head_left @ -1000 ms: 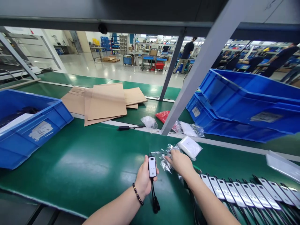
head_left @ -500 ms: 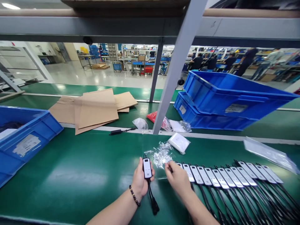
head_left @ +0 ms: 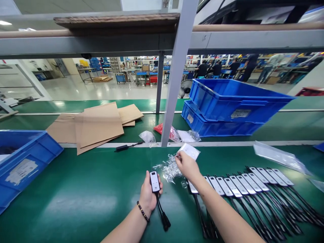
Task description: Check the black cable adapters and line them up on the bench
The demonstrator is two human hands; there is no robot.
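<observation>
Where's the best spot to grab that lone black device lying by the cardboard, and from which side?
Probably mid-body on the black device, pinched across its narrow width, from above and the near side. Its long body lies roughly left to right; its thin cable runs right toward the clear bag, making a poorer grip, and the cardboard lies behind.

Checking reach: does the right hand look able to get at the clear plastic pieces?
Likely yes: the right hand is at the edge of the clear plastic pieces, with nothing visible in between.
</observation>
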